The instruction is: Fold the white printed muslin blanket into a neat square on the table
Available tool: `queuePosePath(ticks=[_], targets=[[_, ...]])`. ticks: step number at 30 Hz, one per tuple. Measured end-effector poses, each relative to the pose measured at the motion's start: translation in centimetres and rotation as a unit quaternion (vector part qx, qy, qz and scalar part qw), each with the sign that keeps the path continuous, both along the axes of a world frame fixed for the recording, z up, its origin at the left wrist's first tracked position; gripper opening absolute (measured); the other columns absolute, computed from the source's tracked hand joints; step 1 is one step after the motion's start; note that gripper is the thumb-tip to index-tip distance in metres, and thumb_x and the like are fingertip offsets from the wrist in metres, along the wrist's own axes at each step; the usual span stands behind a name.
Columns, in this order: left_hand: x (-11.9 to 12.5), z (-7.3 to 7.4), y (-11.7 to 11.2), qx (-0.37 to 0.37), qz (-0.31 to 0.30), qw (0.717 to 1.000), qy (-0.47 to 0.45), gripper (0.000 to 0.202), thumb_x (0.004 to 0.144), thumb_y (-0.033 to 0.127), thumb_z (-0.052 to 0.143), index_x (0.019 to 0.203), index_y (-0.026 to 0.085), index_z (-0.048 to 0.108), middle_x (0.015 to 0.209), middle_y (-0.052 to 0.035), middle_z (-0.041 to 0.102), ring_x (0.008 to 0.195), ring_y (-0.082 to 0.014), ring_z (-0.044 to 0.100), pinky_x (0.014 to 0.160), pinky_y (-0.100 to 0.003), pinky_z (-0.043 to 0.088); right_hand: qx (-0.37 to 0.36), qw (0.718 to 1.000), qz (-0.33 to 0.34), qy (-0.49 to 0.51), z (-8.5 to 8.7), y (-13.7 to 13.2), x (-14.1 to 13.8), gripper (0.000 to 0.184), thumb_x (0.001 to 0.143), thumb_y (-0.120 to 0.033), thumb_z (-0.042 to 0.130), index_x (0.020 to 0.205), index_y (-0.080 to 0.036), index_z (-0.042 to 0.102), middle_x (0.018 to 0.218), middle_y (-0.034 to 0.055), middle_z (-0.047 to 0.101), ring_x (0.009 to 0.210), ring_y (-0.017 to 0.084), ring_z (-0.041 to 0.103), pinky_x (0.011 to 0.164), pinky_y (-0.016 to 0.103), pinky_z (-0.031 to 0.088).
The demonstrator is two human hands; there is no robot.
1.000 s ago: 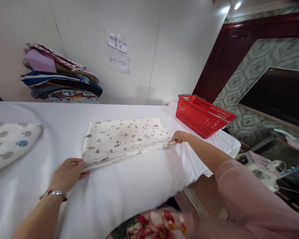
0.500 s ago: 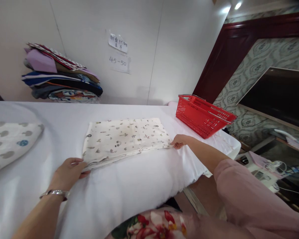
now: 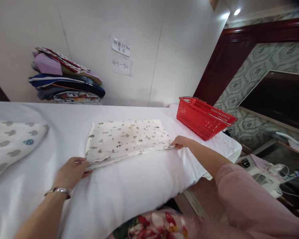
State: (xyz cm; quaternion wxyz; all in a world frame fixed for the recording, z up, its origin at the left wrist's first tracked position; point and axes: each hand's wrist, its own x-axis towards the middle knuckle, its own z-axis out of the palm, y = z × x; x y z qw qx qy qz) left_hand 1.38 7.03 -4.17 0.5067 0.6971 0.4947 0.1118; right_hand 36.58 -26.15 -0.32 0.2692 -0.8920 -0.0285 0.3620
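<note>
A white cloth (image 3: 127,137) with small grey and coloured prints lies folded in layers on the white-covered table (image 3: 139,179). My left hand (image 3: 73,171), with a silver bracelet at the wrist, pinches the near left corner of the folded layers between thumb and fingers. At the near right corner, my right hand (image 3: 180,142) grips the same cloth, its fingertips partly hidden. The near edge between the hands shows several stacked layers and looks nearly straight.
Another white cloth with grey prints (image 3: 12,146) lies at the left. Behind stands a pile of folded fabrics (image 3: 67,76) against the wall. A red plastic basket (image 3: 201,118) sits at the back right. Paper notes (image 3: 121,64) hang on the wall.
The whole view has shifted slightly, so things appear a little further right and lower. Both hands keep hold of the same cloth corners, and the cloth looks unchanged.
</note>
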Motion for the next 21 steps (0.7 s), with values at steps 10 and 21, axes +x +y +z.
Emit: queuePosePath(ticks=[10,21], targets=[[0.0,0.8,-0.5,0.002,0.0,1.0,0.012,0.031,0.063,0.03,0.061,0.091,0.021,0.049,0.082,0.0005,0.068,0.059,-0.0152,0.066,0.066,-0.024,0.053,0.001,1.0,0.004,-0.001,0.9,0.2,0.5,0.024,0.065,-0.019,0.073,0.06,-0.016,0.05,0.039,-0.0045,0.048,0.037,0.008,0.048,0.039,0.017,0.042],[-0.1,0.4,-0.2,0.011,-0.004,1.0,0.026,0.034,0.062,0.034,0.061,0.091,0.022,0.049,0.085,0.0002,0.068,0.063,-0.0177,0.067,0.074,-0.029,0.051,-0.007,1.0,0.02,0.018,1.5,-0.1,1.1,0.02,0.064,-0.021,0.074,0.066,-0.013,0.056,0.045,0.0024,0.057,0.045,0.015,0.059,0.041,0.019,0.046]])
